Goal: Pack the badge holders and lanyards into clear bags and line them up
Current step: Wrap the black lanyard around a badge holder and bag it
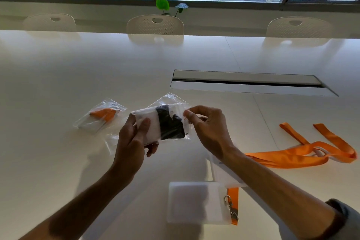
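Note:
I hold a clear bag (pixel 171 101) above the white table (pixel 78 68). Inside it sit a white badge holder (pixel 147 116) and a folded black lanyard (pixel 169 124). My left hand (pixel 132 138) grips the bag's left end, thumb on the holder. My right hand (pixel 206 124) pinches the bag's right edge. A packed bag with an orange lanyard (pixel 101 116) lies on the table to the left. Near the front edge lies a loose frosted badge holder (pixel 194 202) clipped to an orange lanyard (pixel 303 152) that trails off to the right.
A recessed cable slot (pixel 249 82) runs across the table's middle right. Three white chairs (pixel 154 24) stand along the far side under the windows. An empty clear bag (pixel 111 142) lies under my left hand. Another white holder or sheet (pixel 220 171) lies beneath my right forearm.

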Demonstrator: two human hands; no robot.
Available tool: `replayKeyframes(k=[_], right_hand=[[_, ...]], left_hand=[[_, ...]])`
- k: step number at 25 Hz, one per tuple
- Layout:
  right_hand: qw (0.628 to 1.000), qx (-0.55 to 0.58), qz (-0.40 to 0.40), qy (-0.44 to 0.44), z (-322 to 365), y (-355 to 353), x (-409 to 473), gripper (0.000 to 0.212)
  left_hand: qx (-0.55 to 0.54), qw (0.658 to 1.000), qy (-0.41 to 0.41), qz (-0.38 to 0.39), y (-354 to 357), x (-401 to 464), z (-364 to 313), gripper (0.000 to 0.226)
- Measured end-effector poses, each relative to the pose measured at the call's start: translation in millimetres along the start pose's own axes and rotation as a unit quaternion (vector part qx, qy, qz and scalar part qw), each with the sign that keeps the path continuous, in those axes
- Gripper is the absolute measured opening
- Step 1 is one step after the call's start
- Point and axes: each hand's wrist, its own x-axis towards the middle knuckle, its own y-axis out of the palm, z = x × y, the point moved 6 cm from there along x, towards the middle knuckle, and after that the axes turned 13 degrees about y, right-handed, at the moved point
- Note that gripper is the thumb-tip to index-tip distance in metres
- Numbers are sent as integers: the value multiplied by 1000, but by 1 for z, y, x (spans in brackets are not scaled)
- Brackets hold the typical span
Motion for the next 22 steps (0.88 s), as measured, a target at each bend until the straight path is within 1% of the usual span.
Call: replayKeyframes(k=[2, 3, 5, 7, 9, 11, 14, 17, 19, 22], right_hand=[[1000, -2, 21, 16, -2, 4, 1, 24], [998, 21, 43, 33, -4, 6, 3, 23], [988, 105, 86, 78, -7, 7, 6, 26], [976, 159, 109, 97, -8, 4, 8, 24], [975, 163, 123, 92, -7, 3, 8, 15], [977, 153, 120, 85, -5, 2, 7, 14], [993, 80, 77, 42, -2, -1, 10, 12], [997, 41, 65, 26, -2, 0, 10, 11], [995, 49, 75, 33, -3, 1, 10, 10], [988, 105, 101, 48, -2, 0, 11, 14]], left_hand=[[-3, 1000, 11, 11, 1, 1, -1, 13], [-5, 1000, 16, 13, 1, 1, -2, 13], [-9, 1000, 24, 14, 0, 3, -4, 14], [-12, 999, 24, 19, 1, 3, -4, 15], [-13, 999, 18, 24, 1, 3, -3, 15], [-11, 1000, 10, 25, 1, 2, -1, 14], [3, 1000, -10, 7, -2, 3, 4, 10], [5, 1000, -20, -12, -5, 3, 7, 8], [11, 1000, -15, -12, -6, 3, 7, 9], [12, 1000, -2, -4, -4, 4, 5, 10]])
